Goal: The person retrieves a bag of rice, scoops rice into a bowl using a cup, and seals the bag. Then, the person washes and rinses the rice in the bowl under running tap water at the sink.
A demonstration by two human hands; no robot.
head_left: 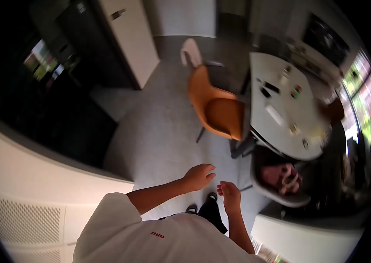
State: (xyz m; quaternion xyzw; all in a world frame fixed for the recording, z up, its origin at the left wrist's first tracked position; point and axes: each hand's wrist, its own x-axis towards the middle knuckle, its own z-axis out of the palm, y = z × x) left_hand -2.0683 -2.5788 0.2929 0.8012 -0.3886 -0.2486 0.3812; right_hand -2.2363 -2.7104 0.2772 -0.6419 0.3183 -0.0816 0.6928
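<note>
My left hand (198,177) is held out in front of my body above the grey floor, fingers loosely bent and the thumb apart, with nothing in it. Beside it and a little nearer to me, my right hand (230,196) is raised with its fingers loosely curled; I see no object in it. The hands do not touch each other or any furniture. Closest to my right hand is a grey chair (277,198) with a pink bundle (282,177) on its seat. Below them show my dark shoes (192,209).
An orange chair (216,107) stands ahead, beside a white table (262,70) bearing several small items, among them a black phone-like object (272,87). A pale cabinet with perforated panels (23,217) runs along my left. Grey floor (159,122) stretches between. A window (363,96) is at right.
</note>
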